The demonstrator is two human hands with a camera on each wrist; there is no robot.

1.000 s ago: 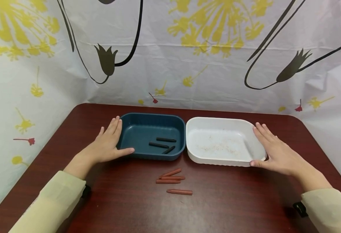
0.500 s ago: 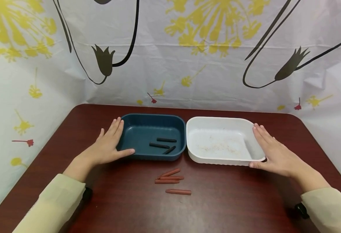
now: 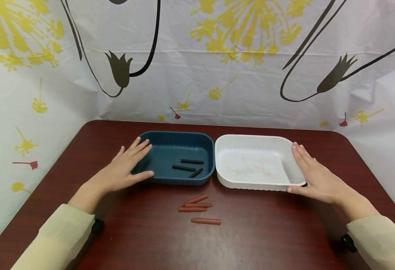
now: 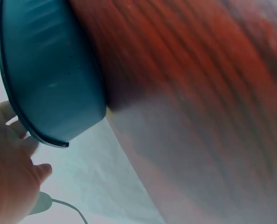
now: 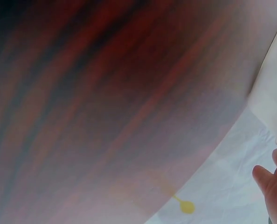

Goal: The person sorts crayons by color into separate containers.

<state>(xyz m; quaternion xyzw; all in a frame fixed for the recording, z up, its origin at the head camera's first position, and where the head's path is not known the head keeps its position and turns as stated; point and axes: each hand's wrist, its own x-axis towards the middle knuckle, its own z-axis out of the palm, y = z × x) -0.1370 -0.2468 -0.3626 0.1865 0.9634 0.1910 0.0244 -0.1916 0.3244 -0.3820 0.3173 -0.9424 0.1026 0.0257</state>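
- Hands, head view: left hand [image 3: 123, 172] lies with straight, spread fingers against the left wall of the blue tray [image 3: 170, 140], thumb along its front corner; right hand [image 3: 313, 176] lies flat with fingers together against the right wall of the white tray [image 3: 251, 139], thumb at its front right corner. Neither hand curls round anything.
- Blue tray: smooth plastic, rectangular with rounded corners and sloped walls, left of centre on the tabletop [image 3: 143, 232]. Three short black sticks [image 3: 188, 167] lie inside, toward its front right.
- White tray: same rounded shape, ribbed along its front wall, floor flecked with fine brownish crumbs. It stands just beside the blue tray; their inner walls nearly touch.
- Brown sticks [image 3: 197, 210]: four slim rods on the tabletop in front of the trays, three bunched together, one apart and nearer the viewer.
- Tabletop: dark red wood grain, glossy, rounded corners.
- Backdrop [image 3: 217, 63]: creased white sheet printed with yellow blooms and black stems.
- Sleeves [image 3: 54, 242]: pale yellow fabric.
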